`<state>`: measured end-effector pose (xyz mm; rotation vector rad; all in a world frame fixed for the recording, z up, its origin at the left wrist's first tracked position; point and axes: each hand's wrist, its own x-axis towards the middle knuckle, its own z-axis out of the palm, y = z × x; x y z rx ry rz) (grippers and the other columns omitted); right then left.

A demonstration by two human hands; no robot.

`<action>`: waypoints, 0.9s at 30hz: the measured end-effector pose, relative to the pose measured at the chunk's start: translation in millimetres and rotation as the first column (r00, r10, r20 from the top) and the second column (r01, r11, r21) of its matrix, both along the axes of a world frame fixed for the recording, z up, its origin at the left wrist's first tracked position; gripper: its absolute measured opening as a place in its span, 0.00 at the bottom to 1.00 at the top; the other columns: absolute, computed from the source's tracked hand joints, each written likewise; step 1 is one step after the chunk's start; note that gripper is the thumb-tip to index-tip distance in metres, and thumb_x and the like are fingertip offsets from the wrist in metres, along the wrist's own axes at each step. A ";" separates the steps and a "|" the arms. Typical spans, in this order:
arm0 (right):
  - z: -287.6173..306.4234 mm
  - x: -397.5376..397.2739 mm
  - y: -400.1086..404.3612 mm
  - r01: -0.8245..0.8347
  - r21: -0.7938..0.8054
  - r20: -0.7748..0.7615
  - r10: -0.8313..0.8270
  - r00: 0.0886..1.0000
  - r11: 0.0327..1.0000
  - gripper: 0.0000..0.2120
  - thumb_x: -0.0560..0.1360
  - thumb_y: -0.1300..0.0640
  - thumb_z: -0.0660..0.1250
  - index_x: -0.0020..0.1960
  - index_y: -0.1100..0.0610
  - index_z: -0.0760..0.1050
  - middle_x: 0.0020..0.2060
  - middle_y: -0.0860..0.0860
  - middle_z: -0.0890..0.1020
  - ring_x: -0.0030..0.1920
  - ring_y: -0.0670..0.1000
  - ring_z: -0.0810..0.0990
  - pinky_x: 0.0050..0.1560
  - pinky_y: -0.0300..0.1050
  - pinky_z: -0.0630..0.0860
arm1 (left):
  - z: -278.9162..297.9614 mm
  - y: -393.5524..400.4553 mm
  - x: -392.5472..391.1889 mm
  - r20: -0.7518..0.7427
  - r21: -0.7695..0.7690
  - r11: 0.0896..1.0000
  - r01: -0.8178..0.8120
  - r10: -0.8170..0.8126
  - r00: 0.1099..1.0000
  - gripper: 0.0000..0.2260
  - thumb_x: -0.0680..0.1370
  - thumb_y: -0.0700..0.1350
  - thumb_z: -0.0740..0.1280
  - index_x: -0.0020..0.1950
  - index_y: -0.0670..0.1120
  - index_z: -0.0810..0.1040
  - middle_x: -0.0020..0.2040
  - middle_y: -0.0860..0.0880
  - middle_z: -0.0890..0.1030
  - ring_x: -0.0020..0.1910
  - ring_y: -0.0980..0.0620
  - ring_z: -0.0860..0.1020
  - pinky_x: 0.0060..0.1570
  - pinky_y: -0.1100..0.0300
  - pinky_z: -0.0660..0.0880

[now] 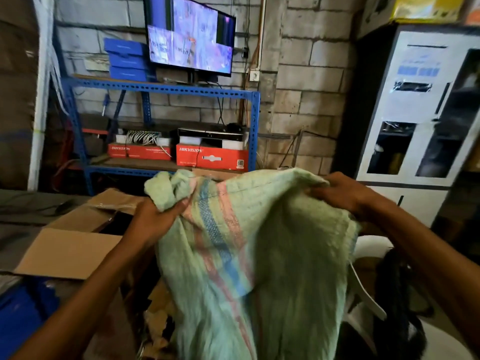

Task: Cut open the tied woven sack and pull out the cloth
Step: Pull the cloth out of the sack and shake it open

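Note:
A pale green woven sack (280, 245) with a blue and pink stripe hangs in front of me, held up by both hands. My left hand (153, 219) grips its bunched top-left corner. My right hand (342, 193) pinches the top-right edge of the sack. The sack's lower part drops out of view at the bottom of the frame. No cloth or cutting tool shows; what is inside the sack is hidden.
An open cardboard box (70, 250) lies at the left. Behind it a blue metal rack (166, 89) carries a monitor (189, 35) and red boxes (211, 157). A white cabinet (415, 113) stands at the right, and a white plastic chair (368, 294) with dark cloth is below.

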<state>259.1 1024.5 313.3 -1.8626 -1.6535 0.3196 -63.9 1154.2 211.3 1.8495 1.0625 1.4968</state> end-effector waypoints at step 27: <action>-106.3 -48.7 61.8 -0.242 0.350 -0.367 0.370 0.853 0.905 0.15 0.70 0.63 0.72 0.56 0.58 0.79 0.51 0.52 0.83 0.52 0.50 0.81 0.53 0.43 0.75 | 0.8 -51.0 66.1 0.286 -0.565 0.825 -0.023 0.222 0.932 0.24 0.65 0.54 0.78 0.55 0.43 0.81 0.45 0.45 0.84 0.45 0.47 0.82 0.46 0.63 0.77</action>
